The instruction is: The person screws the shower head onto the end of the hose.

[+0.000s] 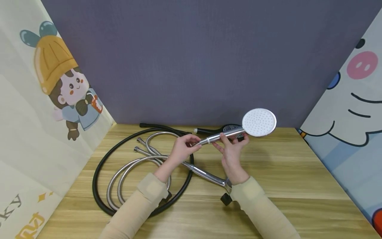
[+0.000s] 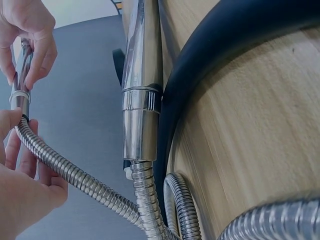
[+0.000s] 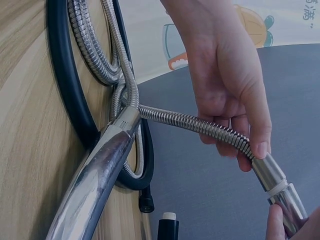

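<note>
In the head view, my right hand [image 1: 233, 155] holds the chrome handle of a shower head [image 1: 259, 122] whose round white face is turned toward me, lifted above the table. My left hand [image 1: 182, 147] pinches the metal hose end [image 3: 269, 171] where it meets the handle's bottom, with a pale ring between the two parts. From there the ribbed metal hose [image 2: 75, 175] runs down behind a second chrome shower head [image 1: 209, 175], which lies on the table under my wrists with its own hose attached. My right forearm partly covers its head.
Coiled metal hoses [image 1: 119, 181] and a thick black hose [image 1: 96, 179] loop across the table's left half. A black shower head [image 1: 209, 131] lies at the back, partly behind the raised one. A grey panel [image 1: 191, 59] rises behind the wooden table [image 1: 298, 179].
</note>
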A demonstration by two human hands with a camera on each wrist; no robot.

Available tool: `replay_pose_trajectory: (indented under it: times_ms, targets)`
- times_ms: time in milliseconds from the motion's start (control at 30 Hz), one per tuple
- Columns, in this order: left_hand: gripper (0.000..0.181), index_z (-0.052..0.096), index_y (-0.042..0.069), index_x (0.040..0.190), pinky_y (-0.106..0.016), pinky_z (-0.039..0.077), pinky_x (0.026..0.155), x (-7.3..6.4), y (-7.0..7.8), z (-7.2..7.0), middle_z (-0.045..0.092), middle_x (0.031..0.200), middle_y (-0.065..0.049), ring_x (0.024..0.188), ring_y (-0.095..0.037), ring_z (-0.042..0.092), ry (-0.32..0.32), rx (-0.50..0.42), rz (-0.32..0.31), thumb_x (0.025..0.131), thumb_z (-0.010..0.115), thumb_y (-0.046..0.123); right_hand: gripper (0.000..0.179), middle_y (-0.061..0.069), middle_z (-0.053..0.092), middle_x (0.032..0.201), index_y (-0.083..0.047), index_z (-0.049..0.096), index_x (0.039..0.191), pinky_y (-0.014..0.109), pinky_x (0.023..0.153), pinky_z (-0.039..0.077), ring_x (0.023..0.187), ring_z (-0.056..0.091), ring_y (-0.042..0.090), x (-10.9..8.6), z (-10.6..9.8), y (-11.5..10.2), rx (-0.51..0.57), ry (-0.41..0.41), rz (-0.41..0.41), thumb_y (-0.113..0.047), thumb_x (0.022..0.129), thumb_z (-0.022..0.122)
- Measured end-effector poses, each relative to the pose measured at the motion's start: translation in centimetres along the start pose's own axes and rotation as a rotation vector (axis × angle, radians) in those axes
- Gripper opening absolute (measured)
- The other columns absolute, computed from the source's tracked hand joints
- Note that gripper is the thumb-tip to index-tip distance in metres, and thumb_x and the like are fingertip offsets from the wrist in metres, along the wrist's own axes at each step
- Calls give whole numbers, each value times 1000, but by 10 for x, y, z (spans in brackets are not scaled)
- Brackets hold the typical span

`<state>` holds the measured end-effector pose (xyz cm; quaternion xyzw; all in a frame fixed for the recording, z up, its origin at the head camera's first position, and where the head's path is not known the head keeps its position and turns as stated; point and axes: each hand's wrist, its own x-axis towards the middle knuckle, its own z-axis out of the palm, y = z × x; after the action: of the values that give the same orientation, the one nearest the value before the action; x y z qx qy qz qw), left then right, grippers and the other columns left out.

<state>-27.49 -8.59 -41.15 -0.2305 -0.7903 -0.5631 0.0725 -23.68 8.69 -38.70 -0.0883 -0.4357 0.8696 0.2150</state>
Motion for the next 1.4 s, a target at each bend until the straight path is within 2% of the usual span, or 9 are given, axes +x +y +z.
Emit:
replay_pose_trajectory:
  times_ms: [100,133,200,333,367,467,833,1167,1400]
  targets:
    - [22,69,8,98,-24,52,68,0,1,0,71,92,-7,77,-13,63,-2,-11,1,78,77,10,78,8,45,106,-27,9,132,47,75,55,82,62,19,-1,0,-1,1,0,-4,2,86,65]
    - [22,68,6,99,-26,53,70,-1,6,-1,71,93,-9,78,-15,64,-9,-17,-4,78,76,9,78,8,45,107,-27,9,132,48,76,55,82,62,19,-1,0,-1,3,-2,-5,2,86,65]
    - [22,68,5,99,-28,53,69,-2,8,0,71,92,-10,76,-19,64,-11,-30,-6,79,75,7,78,8,45,107,-27,9,132,48,76,55,82,62,19,-1,0,-1,7,0,-8,2,86,64]
    - [22,68,4,99,-27,52,67,-2,11,0,70,90,-10,74,-18,63,-5,-33,-14,78,75,5,77,8,45,106,-26,10,131,48,75,55,82,61,19,-1,0,-1,18,9,-12,2,85,65]
    - [22,68,7,98,-25,52,66,0,6,2,70,89,-8,73,-16,63,3,-33,-13,77,76,6,76,8,45,106,-26,10,131,48,75,55,82,60,19,-1,0,-1,20,14,-13,2,85,65]
    - [22,68,8,97,-25,52,64,-1,7,1,70,87,-5,71,-12,62,10,-30,-18,77,77,7,77,8,45,106,-26,11,131,48,75,55,84,59,20,-1,0,0,16,24,-13,1,85,66]
    - [21,68,9,96,-25,50,61,-1,8,1,69,87,-5,70,-12,61,20,-47,-46,78,77,13,80,12,44,115,-26,11,133,49,76,54,92,59,25,-1,2,1,6,48,-13,3,84,67]
    - [20,69,9,97,-22,46,58,2,9,1,70,86,-5,68,-11,57,16,-16,-63,79,77,16,79,12,45,112,-26,10,133,48,76,55,86,61,23,-1,3,0,17,47,3,4,84,65]
    - [21,69,7,97,-24,51,64,2,11,3,72,92,-8,74,-12,63,29,-55,-74,78,77,11,80,12,44,114,-27,10,132,47,75,55,92,60,26,-2,3,1,36,56,10,6,84,65]
